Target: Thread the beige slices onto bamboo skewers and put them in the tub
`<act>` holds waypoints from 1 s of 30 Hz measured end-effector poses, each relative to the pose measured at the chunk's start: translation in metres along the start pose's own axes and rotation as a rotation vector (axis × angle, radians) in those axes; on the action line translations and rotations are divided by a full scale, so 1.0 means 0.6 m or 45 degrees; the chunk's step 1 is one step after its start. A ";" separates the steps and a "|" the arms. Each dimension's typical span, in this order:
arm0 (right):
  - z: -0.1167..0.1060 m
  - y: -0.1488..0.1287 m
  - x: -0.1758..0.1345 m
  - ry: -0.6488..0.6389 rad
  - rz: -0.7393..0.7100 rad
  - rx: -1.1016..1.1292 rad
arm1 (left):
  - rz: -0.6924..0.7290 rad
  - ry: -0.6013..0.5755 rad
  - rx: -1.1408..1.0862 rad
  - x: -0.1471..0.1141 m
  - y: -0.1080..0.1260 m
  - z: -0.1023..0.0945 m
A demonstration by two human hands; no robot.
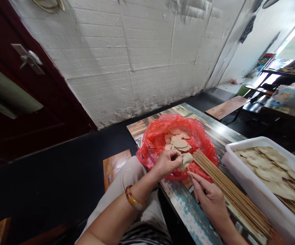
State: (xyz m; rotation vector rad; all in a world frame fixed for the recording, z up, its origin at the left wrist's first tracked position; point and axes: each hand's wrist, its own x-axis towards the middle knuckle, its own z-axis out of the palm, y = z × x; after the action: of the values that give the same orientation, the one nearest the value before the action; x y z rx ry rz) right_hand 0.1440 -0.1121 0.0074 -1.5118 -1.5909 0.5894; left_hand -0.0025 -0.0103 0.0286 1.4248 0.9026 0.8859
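Left hand: At nine o'clock of the work, a person's left hand [167, 164] pinches a pale slice [186, 159], thumb and fingers clamped on its edge over the near side of a red bag [151, 141].
Right hand: Between four and five o'clock, the right hand [210, 195] closes its grip on a thin stick [190, 174], tip at the slice's lower edge; whether it has pierced through cannot be told.
Skewering: The step appears to be threading slice onto stick; the next move seems to call for a steady push, thumbs clear of the point.
Loose slices: At eleven o'clock, more slices [179, 142] lie inside the bag.
Stick bundle: At four o'clock, a bundle of sticks [229, 185] stretches along the counter [195, 211].
White tub: Past three o'clock, a white tub [258, 194] holds slices and sticks together.
Lettering: At two o'clock, a cartoon-printed package [283, 97]; no brand or word legible.
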 end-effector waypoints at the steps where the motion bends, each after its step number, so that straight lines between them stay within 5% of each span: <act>1: 0.000 0.000 0.000 -0.002 0.014 0.012 | 0.003 -0.002 0.016 0.000 0.000 0.000; 13: 0.004 0.002 -0.003 -0.095 0.228 0.184 | -0.152 -0.241 -0.209 0.001 -0.002 -0.006; 21: 0.007 -0.005 -0.001 -0.071 0.477 0.604 | -0.288 -0.127 -0.758 0.002 0.004 0.000; 30: 0.013 -0.006 -0.002 -0.072 0.498 0.762 | -0.311 -0.138 -0.822 -0.013 0.006 0.047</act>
State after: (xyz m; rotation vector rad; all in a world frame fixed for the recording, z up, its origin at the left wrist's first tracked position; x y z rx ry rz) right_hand 0.1354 -0.1125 0.0058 -1.3420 -1.0163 1.2132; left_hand 0.0198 -0.0293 0.0311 0.7783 0.6108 0.8068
